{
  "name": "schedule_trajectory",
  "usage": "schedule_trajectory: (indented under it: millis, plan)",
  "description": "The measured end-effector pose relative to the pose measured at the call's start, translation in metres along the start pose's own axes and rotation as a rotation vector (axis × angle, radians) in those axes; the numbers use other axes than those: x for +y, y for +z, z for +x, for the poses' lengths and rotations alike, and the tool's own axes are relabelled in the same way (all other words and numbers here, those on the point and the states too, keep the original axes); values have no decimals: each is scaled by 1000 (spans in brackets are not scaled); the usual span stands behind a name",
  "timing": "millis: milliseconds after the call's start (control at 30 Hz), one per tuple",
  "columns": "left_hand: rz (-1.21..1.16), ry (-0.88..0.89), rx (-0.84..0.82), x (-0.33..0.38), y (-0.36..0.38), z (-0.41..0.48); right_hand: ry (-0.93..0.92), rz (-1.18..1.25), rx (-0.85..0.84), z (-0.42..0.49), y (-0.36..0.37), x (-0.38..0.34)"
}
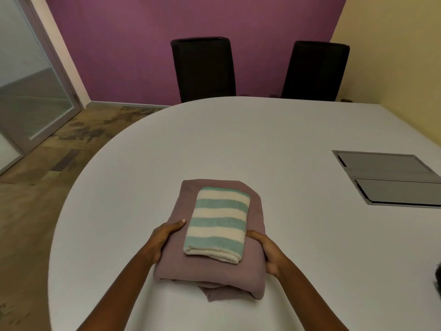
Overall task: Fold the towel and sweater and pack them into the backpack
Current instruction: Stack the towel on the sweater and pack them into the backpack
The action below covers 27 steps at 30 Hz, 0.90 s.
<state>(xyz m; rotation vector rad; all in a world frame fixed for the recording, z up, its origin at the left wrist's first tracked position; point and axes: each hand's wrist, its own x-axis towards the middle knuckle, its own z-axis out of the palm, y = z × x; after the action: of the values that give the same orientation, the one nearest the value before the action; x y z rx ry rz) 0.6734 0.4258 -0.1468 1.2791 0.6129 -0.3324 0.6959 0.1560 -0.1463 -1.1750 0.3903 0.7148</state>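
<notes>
**Figure: Lifting the folded stack for packing**

Seen from the near edge of the white table. The mauve sweater lies folded into a thick pad close to the person, and the folded striped towel rests squarely on top of it, a little toward the far side. The left hand clasps the sweater's left edge, thumb laid on top just beside the towel. The right hand clasps the right edge in the same way. The remaining fingers of both hands wrap round the sides and are hidden beneath.

Both folds look finished, so the step in hand is judged to be carrying the pair to the backpack, which cannot be made out here. (A dark shape at the right border is too cropped to identify.)

To do this well:

- Slide the fingers well under the lowest layer, because a loose flap hangs out at the near edge and may unfold on lifting.
- Press the thumbs lightly inward and down so the towel does not slip off.
- Keep the stack level and raise both sides together.
- Tilt it only once it is over the bag's mouth.

Beyond stand two black chairs and, set into the tabletop at right, a grey hatch.
</notes>
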Motion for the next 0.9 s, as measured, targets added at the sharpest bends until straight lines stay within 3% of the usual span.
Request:
schedule_trajectory:
  millis: [533, 700, 900]
  plan:
    - [47, 58, 134, 45, -148, -3, 52, -34, -70, 63, 140, 34]
    - [70, 21, 114, 30, -159, 9, -24, -122, 1, 78, 145, 45]
    - [299, 103, 252, 22, -152, 12, -121, -372, 189, 76, 149, 49]
